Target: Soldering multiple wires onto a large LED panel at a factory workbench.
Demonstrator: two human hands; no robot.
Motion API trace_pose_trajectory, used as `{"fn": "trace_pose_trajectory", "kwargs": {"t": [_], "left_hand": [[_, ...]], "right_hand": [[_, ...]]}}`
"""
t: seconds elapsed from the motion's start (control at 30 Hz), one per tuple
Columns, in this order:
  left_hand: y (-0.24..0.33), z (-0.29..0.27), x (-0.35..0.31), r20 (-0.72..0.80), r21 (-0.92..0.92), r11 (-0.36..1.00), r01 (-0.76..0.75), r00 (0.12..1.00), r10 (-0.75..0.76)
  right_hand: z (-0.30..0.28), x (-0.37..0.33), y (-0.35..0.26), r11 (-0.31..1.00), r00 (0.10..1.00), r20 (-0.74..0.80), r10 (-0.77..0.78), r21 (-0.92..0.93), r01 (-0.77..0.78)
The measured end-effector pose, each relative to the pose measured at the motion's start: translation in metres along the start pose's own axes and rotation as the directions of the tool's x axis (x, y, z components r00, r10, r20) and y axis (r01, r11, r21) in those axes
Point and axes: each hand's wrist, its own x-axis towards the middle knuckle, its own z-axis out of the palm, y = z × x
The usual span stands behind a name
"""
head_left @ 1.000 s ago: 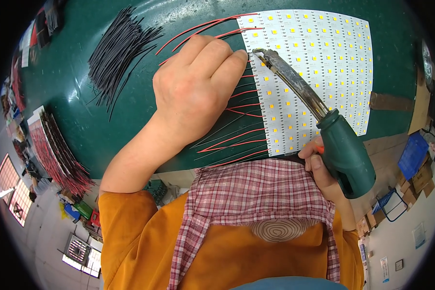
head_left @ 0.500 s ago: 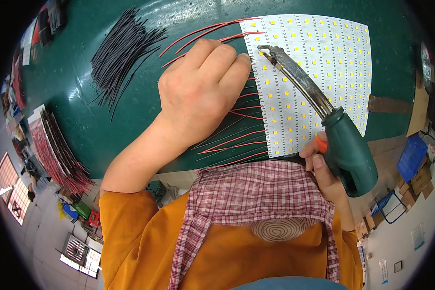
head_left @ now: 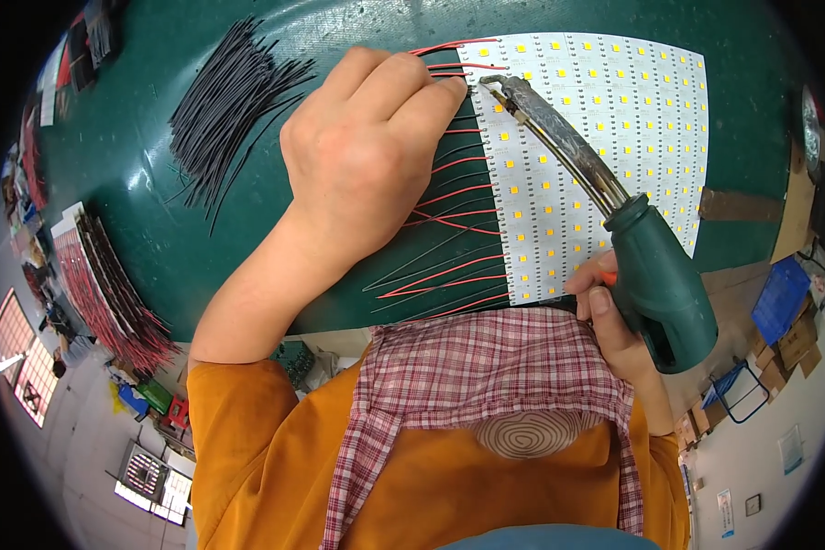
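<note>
A white sheet of LED strips [head_left: 605, 128] lies on the green work surface, dotted with yellow LEDs. Red and black wires [head_left: 458, 191] stick out from its left edge. At that edge, near the upper corner, my left hand [head_left: 362, 151] is closed, thumb and finger pinching a thin wire whose colour is mostly hidden. My right hand [head_left: 610, 316] grips a green-handled soldering gun [head_left: 665, 280] with an orange-red trigger. Its darkened tip is over the sheet's left edge, just right of my left fingertips. The handle hides part of the right hand.
A pile of loose black wires [head_left: 234, 115] lies at the far left. Nearer, at the table's left edge, sits a wired stack of strips [head_left: 101, 284] with red and black leads. A brown strip [head_left: 741, 205] lies right of the sheet. My checked apron [head_left: 495, 362] meets the table's near edge.
My left hand has shifted slightly left and away from me, its fingertips now at the sheet's edge. The soldering gun's tip has moved slightly left and farther away, while the sheet has slid slightly nearer.
</note>
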Motion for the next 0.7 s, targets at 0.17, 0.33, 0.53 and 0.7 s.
{"fn": "trace_pose_trajectory", "kwargs": {"t": [0.17,0.33,0.53,0.7], "left_hand": [[0.003,-0.001,0.002,0.009,0.025,1.0,-0.008,1.0,0.008],[0.002,0.0,0.001,0.036,0.043,0.999,-0.007,0.999,0.005],[0.006,-0.004,0.001,0.046,0.037,0.999,0.014,0.999,-0.015],[-0.004,-0.014,0.012,0.064,-0.158,0.982,0.101,0.994,-0.092]], "right_hand": [[-0.005,0.0,0.002,0.989,0.992,0.119,0.047,-0.147,-0.03],[0.001,-0.001,-0.002,0.988,0.995,-0.047,0.09,0.13,-0.084],[-0.002,0.003,-0.006,0.998,0.999,-0.043,0.014,0.064,-0.012],[0.001,0.009,-0.007,1.0,0.997,-0.072,-0.021,-0.013,0.02]]}}
